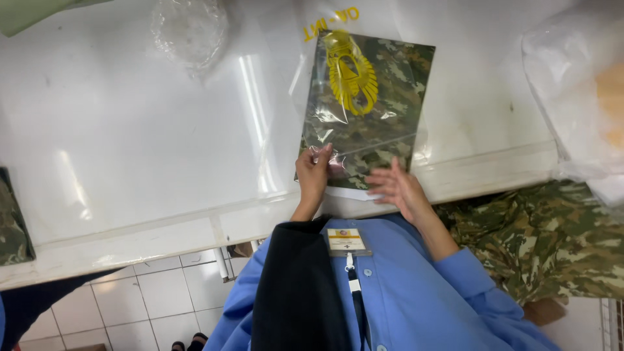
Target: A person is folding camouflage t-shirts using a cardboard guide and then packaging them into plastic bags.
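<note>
A folded camouflage garment (364, 104) with a yellow emblem lies inside a clear plastic bag (312, 71) on the white table (143, 130), near its front edge. My left hand (314, 172) pinches the bag's near edge at the garment's lower left corner. My right hand (398, 187) rests with fingers spread at the lower right corner, touching the bag's near edge over the table's rim. A blue shirt, a black cloth over the left arm and a badge on a lanyard show below.
Crumpled clear plastic (188, 29) lies at the back of the table. A large plastic-wrapped bundle (578, 97) sits at the right. A heap of camouflage cloth (539, 240) lies below the table's right edge. Another camouflage piece (10, 221) shows at the far left. Tiled floor (162, 299) is below.
</note>
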